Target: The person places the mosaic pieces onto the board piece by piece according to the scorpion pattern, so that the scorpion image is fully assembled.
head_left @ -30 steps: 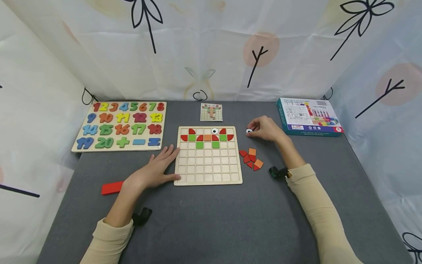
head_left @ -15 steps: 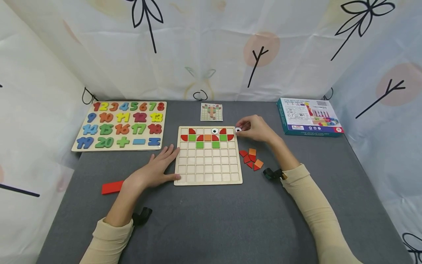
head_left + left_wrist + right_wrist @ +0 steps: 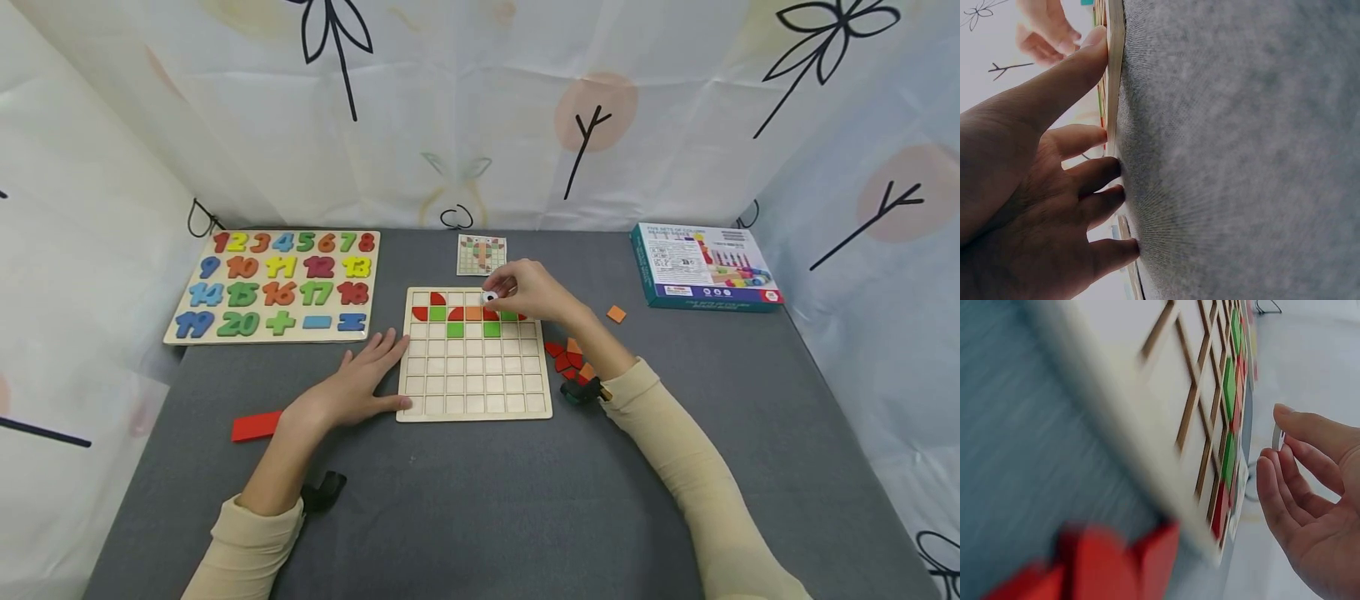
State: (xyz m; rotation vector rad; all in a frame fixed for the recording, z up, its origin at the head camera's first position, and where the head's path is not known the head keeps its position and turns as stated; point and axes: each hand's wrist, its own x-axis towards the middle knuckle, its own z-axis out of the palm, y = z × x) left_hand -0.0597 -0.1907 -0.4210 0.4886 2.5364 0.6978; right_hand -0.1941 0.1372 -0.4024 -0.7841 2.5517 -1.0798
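My right hand (image 3: 534,289) reaches over the top row of the wooden grid board (image 3: 472,367). Between thumb and fingertips it pinches a white round eye piece (image 3: 1277,436), seen edge-on above the board in the right wrist view. Part of the top rows lies hidden behind this hand. Red quarter-round, green square and orange square (image 3: 472,313) pieces sit in the board's upper cells. Along the board's left edge my left hand (image 3: 352,383) lies with fingers spread, its thumb (image 3: 1079,65) touching the rim in the left wrist view.
Loose red and orange pieces (image 3: 562,362) lie right of the board, another orange square (image 3: 616,314) farther off. A pattern card (image 3: 482,255) is behind it. A number puzzle (image 3: 172,337) stands back left, a box (image 3: 705,262) back right. A red strip (image 3: 255,426) lies by my left wrist.
My right hand has moved left with the eye piece, from beside the box to over the board's top row. An orange square has come into view behind it. My left hand has stayed put.
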